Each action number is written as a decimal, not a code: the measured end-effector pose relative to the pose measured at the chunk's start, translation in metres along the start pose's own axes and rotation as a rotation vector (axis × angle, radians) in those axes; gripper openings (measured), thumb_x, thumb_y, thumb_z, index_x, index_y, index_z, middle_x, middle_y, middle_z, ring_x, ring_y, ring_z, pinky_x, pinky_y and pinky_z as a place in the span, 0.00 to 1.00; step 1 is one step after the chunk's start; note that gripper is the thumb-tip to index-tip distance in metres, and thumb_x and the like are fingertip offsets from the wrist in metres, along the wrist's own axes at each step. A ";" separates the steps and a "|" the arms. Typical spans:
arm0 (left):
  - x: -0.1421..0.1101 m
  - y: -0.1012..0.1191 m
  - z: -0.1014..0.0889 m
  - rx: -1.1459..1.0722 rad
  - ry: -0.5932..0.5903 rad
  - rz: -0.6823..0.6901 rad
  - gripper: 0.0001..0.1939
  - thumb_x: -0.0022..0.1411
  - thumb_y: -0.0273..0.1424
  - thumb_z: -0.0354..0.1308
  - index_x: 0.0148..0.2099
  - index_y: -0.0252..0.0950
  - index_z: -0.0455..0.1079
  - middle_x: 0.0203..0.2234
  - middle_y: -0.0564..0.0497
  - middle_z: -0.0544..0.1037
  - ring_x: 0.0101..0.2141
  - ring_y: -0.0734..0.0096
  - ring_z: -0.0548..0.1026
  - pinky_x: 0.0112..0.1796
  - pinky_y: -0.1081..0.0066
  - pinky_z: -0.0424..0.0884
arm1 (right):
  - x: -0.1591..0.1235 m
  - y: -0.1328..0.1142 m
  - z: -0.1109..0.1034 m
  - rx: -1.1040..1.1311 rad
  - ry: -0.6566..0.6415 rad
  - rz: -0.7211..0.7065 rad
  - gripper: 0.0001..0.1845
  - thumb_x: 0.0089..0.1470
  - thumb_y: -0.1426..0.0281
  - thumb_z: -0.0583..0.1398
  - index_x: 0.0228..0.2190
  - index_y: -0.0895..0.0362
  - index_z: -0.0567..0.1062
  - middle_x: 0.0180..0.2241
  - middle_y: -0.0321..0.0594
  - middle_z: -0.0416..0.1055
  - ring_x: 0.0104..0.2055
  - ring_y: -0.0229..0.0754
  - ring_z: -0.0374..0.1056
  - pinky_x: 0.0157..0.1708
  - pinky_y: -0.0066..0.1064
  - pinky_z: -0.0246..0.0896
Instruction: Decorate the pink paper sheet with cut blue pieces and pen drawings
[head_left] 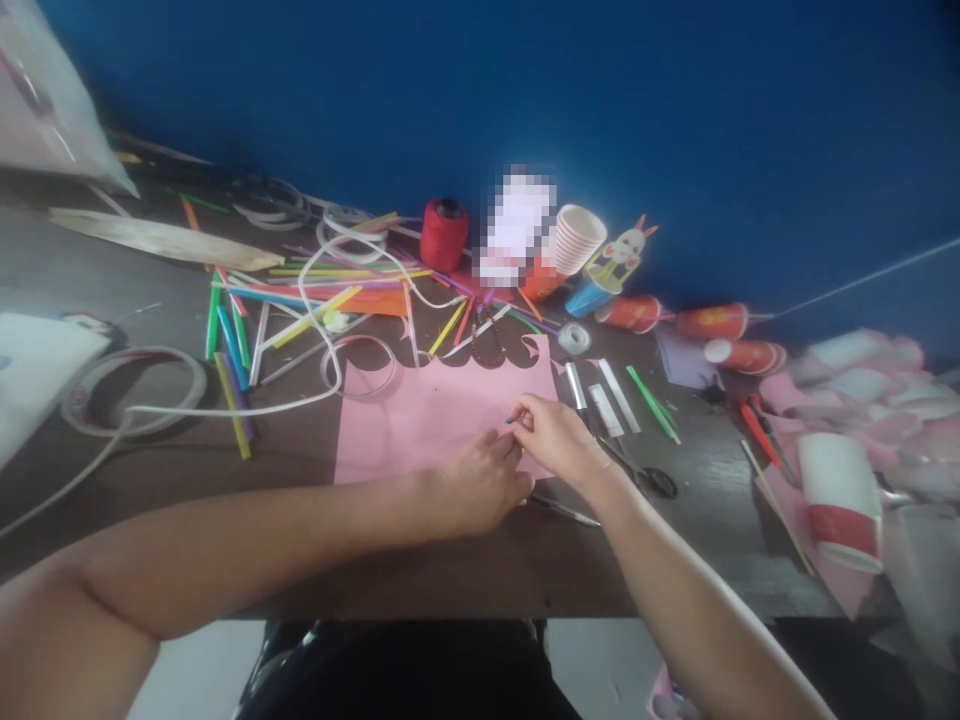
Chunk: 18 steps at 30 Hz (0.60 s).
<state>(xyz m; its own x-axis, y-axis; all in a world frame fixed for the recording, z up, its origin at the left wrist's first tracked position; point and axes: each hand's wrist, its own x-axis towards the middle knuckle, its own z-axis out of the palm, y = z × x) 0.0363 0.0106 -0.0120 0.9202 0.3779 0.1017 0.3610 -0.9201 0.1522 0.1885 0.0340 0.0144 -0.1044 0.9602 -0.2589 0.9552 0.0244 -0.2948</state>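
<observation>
A pink sheet of paper (405,420) with a scalloped far edge lies on the table in front of me. Over its right part, my right hand (559,440) is closed in a pinch on a tiny blue piece (511,421), too small to name. Close beside it, my left hand (487,485) rests at the sheet's near right edge with its fingers curled; what they hold, if anything, is hidden. A thin metal tool (566,512) lies partly under my hands. Dark-handled scissors (660,483) are right of my right wrist.
Coloured straws (315,290) and a white cable (225,411) spread across the left. A red thread spool (444,235), stacked paper cups (580,238) and a lit, blurred-out screen (517,230) stand at the back. Tubes (604,410), a tape roll (574,338) and a paper cup (840,500) lie rightward.
</observation>
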 end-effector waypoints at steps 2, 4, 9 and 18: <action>0.000 0.000 0.000 0.000 -0.010 0.003 0.11 0.60 0.36 0.51 0.40 0.36 0.70 0.36 0.41 0.74 0.43 0.54 0.67 0.40 0.60 0.60 | 0.000 0.000 0.001 -0.034 0.012 -0.002 0.06 0.48 0.71 0.56 0.31 0.53 0.71 0.27 0.35 0.73 0.30 0.38 0.67 0.28 0.26 0.54; 0.000 0.000 0.000 0.001 -0.022 0.006 0.11 0.60 0.36 0.51 0.40 0.36 0.70 0.35 0.42 0.74 0.43 0.54 0.68 0.40 0.60 0.60 | 0.001 0.000 0.002 -0.050 0.010 -0.002 0.05 0.48 0.71 0.56 0.30 0.53 0.71 0.27 0.35 0.73 0.30 0.39 0.67 0.27 0.26 0.54; 0.000 0.000 -0.002 0.008 -0.001 0.001 0.11 0.60 0.35 0.51 0.39 0.36 0.70 0.35 0.41 0.74 0.42 0.54 0.68 0.39 0.61 0.60 | 0.002 0.001 0.001 -0.016 -0.012 -0.015 0.04 0.47 0.72 0.56 0.29 0.54 0.69 0.27 0.35 0.73 0.29 0.37 0.67 0.27 0.26 0.53; -0.001 0.001 0.002 0.012 0.031 -0.006 0.10 0.59 0.36 0.52 0.38 0.36 0.70 0.38 0.40 0.74 0.46 0.53 0.67 0.41 0.60 0.60 | 0.007 0.005 -0.004 0.019 -0.047 -0.085 0.02 0.48 0.72 0.56 0.27 0.53 0.69 0.26 0.34 0.72 0.27 0.36 0.65 0.26 0.25 0.52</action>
<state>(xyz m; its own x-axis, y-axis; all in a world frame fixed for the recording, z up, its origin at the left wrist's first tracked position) 0.0364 0.0094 -0.0135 0.9132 0.3859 0.1310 0.3682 -0.9190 0.1407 0.1940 0.0417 0.0146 -0.1984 0.9409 -0.2745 0.9369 0.0998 -0.3351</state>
